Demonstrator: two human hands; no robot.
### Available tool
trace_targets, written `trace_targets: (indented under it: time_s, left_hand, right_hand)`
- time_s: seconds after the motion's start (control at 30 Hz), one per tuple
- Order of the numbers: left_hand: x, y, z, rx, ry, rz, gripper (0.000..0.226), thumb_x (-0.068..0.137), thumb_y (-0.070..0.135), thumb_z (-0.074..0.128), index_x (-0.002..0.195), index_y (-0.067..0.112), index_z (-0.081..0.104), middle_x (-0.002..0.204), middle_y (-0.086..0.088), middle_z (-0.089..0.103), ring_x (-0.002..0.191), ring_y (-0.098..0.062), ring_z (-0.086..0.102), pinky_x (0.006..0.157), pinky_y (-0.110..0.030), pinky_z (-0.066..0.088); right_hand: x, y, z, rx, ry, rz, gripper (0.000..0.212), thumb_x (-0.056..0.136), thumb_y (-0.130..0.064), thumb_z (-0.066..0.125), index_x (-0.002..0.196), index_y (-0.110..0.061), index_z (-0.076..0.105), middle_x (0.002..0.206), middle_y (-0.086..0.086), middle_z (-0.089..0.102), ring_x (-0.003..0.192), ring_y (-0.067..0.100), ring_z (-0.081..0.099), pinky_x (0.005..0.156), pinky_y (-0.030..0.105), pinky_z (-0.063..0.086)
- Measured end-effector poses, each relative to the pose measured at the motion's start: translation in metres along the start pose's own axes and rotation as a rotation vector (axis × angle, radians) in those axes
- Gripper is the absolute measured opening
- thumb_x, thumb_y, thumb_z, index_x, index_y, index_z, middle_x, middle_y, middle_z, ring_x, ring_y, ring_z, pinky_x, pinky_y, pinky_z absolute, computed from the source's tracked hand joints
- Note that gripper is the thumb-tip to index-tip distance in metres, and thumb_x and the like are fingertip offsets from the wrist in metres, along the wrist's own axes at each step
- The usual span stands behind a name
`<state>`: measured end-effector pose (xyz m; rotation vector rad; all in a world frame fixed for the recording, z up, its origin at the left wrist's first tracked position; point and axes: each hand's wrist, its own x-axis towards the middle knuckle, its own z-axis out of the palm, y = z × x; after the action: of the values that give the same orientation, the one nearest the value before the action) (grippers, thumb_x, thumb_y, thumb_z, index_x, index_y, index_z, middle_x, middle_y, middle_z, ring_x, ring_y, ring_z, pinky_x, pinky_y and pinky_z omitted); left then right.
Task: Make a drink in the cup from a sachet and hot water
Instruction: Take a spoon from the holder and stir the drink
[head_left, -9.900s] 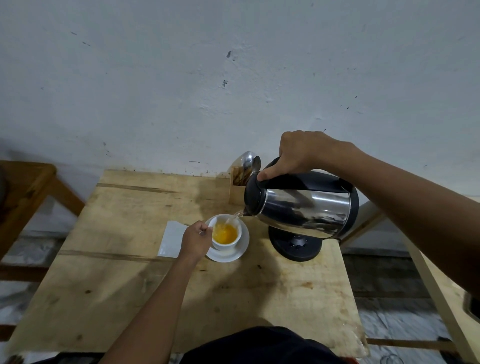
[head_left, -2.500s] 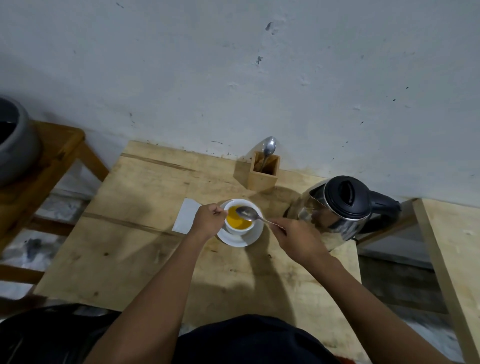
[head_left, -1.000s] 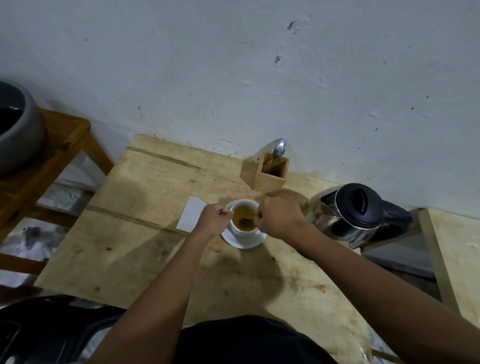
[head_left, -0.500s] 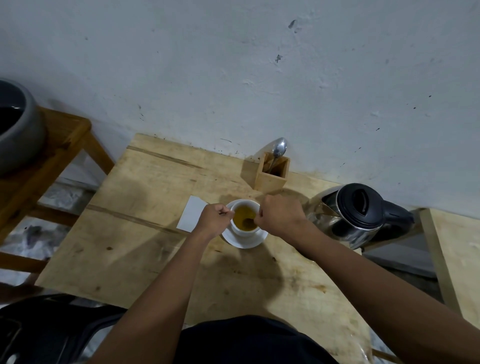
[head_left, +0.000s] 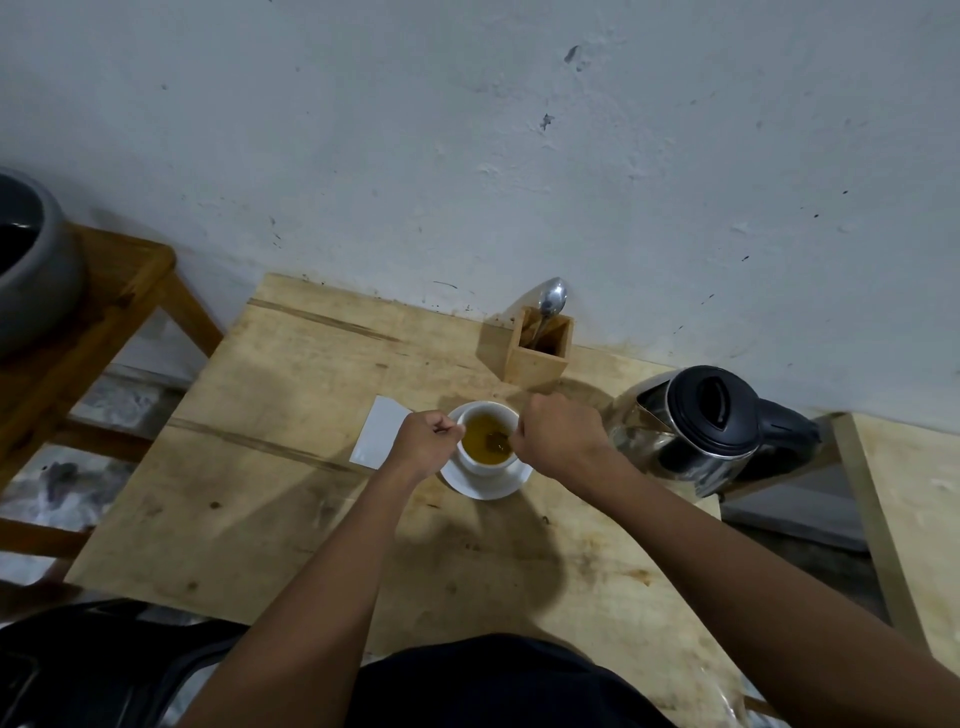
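1. White cup (head_left: 488, 464) sits on white saucer (head_left: 485, 480), mid desk (head_left: 270, 499), slightly toward the back.
2. Cup holds yellow-amber liquid (head_left: 480, 441); dark spoon bowl (head_left: 496, 441) is dipped in it at the right side.
3. Left hand (head_left: 423, 441) is at the cup's left side, grip closed small, thumb and finger pinched at the cup handle; handle itself mostly hidden.
4. Right hand (head_left: 558, 434) is over the cup's right rim, grip a closed fist around the spoon's stem; stem is hidden inside the fist.
5. White sachet (head_left: 376, 434) lies flat on the desk just left of the saucer, partly under the left hand. Cannot tell if it is torn.
6. Steel kettle (head_left: 696, 436) with black lid and handle stands at the desk's right edge, near the right hand, not touching it.
7. Wooden holder (head_left: 535, 358) stands at the back by the wall (head_left: 467, 130), behind the cup, with 1 metal spoon (head_left: 551, 299) upright in it, bowl up.
8. Grey pot (head_left: 31, 270) sits on a wooden stool (head_left: 119, 291) at far left, well apart from the desk things.
9. Second pale wooden surface (head_left: 914, 499) at far right.
10. Both forearms reach in from the bottom; dark clothing at bottom centre.
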<state>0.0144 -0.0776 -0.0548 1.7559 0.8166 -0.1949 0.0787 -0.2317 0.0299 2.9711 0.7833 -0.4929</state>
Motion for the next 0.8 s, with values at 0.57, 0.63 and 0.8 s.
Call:
trace_targets:
  time_s: [0.57, 0.63, 0.8]
  left_hand:
    - [0.003, -0.001, -0.002, 0.016, -0.031, 0.020, 0.017, 0.088, 0.024, 0.066, 0.076, 0.012, 0.064, 0.073, 0.000, 0.061, 0.081, -0.019, 0.060, 0.091, -0.047, 0.055]
    - [0.003, 0.000, -0.001, 0.019, -0.033, 0.025, 0.018, 0.088, 0.024, 0.066, 0.076, 0.010, 0.063, 0.070, -0.001, 0.061, 0.076, -0.018, 0.060, 0.089, -0.047, 0.056]
    - [0.003, 0.000, -0.002, 0.035, -0.033, 0.036, 0.019, 0.088, 0.024, 0.065, 0.079, 0.007, 0.064, 0.068, -0.001, 0.060, 0.068, -0.015, 0.057, 0.084, -0.047, 0.057]
  right_hand:
    - [-0.029, 0.014, 0.005, 0.061, 0.102, -0.025, 0.030, 0.096, -0.027, 0.044, 0.069, -0.019, 0.052, 0.066, 0.002, 0.057, 0.060, 0.025, 0.055, 0.048, 0.027, 0.034]
    - [-0.044, 0.023, 0.010, 0.097, 0.165, -0.060, 0.027, 0.099, -0.034, 0.042, 0.082, -0.026, 0.062, 0.075, 0.002, 0.066, 0.066, 0.026, 0.058, 0.049, 0.028, 0.030]
    - [-0.069, 0.040, 0.046, 0.168, 0.436, -0.115, 0.026, 0.095, -0.042, 0.047, 0.103, -0.034, 0.070, 0.065, -0.002, 0.071, 0.055, 0.023, 0.066, 0.042, 0.020, 0.014]
